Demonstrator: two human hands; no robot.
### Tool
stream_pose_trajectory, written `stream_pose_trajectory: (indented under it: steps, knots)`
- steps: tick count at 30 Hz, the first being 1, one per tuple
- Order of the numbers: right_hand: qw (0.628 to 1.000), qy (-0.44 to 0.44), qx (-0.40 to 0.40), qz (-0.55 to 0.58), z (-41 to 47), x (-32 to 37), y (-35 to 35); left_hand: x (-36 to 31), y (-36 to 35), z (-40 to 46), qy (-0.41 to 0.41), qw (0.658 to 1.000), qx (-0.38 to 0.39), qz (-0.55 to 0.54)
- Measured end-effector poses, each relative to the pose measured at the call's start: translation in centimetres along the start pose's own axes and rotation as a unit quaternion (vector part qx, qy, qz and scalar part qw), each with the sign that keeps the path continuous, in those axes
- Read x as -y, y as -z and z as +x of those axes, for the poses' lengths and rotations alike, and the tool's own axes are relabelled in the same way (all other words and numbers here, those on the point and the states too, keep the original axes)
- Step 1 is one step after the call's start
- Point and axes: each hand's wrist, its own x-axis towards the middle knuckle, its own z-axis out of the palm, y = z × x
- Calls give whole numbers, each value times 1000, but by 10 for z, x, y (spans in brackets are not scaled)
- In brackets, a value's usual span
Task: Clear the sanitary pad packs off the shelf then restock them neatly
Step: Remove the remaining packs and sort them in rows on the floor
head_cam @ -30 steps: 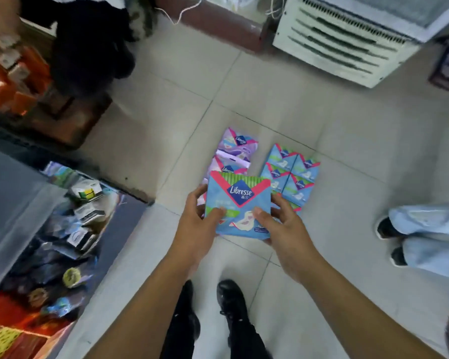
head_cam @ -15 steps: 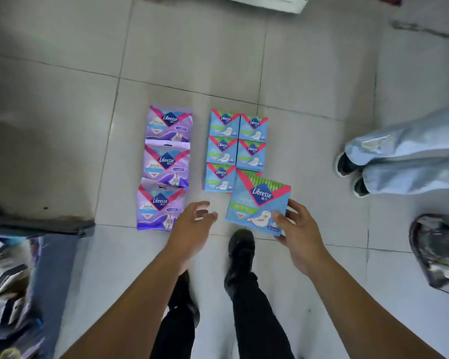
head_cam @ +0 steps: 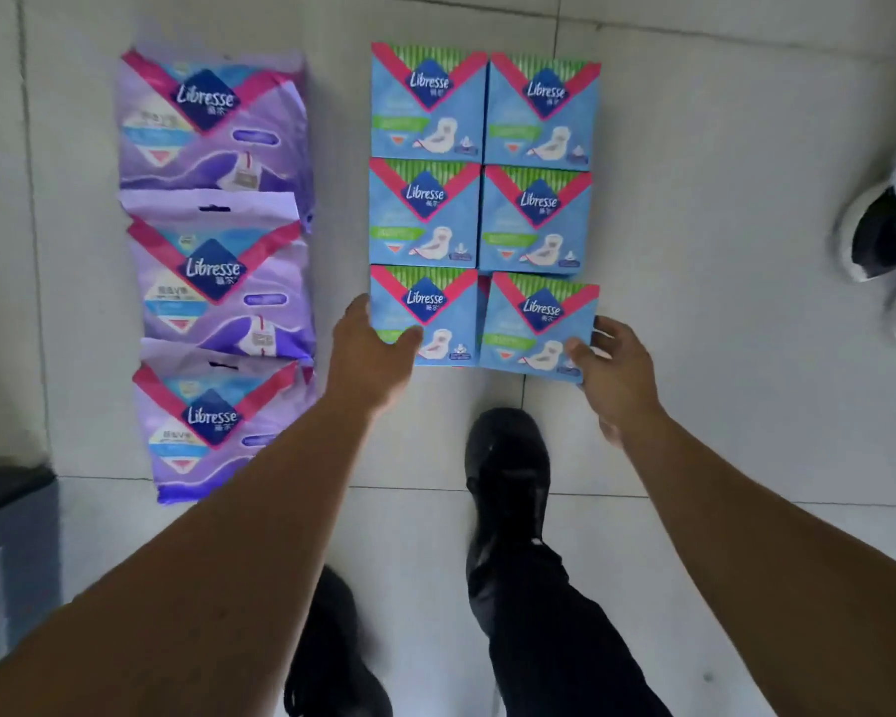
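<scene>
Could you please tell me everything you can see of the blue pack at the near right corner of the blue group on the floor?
The near-right blue pack is a squarish, glossy plastic pack with a pink V band, green striped top, a dark blue diamond reading Libresse and a pad drawing. It lies face up on the tiled floor, slightly skewed, closing a two-by-three block. Its left edge meets the neighbouring blue pack. The right hand pinches its near right corner, thumb on top; the left hand touches the neighbour instead.

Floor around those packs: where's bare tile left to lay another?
Bare floor tile lies right of the blue packs, up to the bystander's shoes. A narrow strip separates them from the purple packs. Both hands crowd the near row.
</scene>
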Motion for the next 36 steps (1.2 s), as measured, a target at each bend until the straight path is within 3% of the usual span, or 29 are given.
stream_pose_trajectory:
  steps: [3,9,16,20,24,28,32,36]
  knots:
    - [1000,4,13,-4,14,-13,-13,18,-6,31,35,999,19,14]
    - [999,18,2,-46,18,-13,-17,43,-13,41,29,999,19,-25]
    - [986,18,8,-167,2,4,-12,35,-6,33,38,998,41,1]
    - [957,86,6,-277,-55,36,-1,16,26,-7,23,999,-15,23]
    - [901,238,48,-360,-157,89,-2,-16,85,-89,-82,995,-41,50]
    - [814,381,78,-431,-273,157,-14,-52,168,-188,-168,976,-99,95]
    - [739,489,85,-456,-382,223,-45,-71,262,-275,-194,957,-160,144]
    - [637,594,112,-479,-476,269,-88,-62,346,-342,-177,936,-250,173]
